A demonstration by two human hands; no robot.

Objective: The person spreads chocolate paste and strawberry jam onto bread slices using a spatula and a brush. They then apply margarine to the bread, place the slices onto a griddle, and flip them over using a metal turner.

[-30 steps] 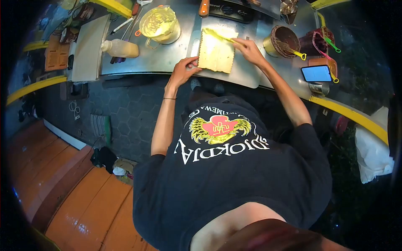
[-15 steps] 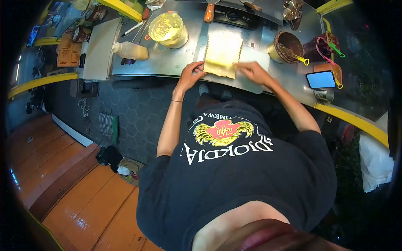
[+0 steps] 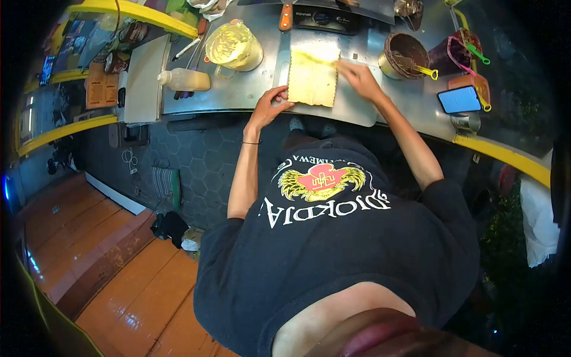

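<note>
Crinkle-edged pale sheet [image 3: 310, 86] on the metal surface [image 3: 352, 108]; left hand [image 3: 269, 108] half-curled at its near-left edge, right hand [image 3: 359, 80] blurred at its far-right — either grip unclear; left, a jug [image 3: 247, 60] smeared with yellow paste [image 3: 226, 39].

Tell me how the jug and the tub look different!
The jug is smeared pale yellow inside; the tub is smeared dark brown. The jug is left of the yellow sheet, and the tub is right of it. Both are open-topped and on the metal counter.
</note>
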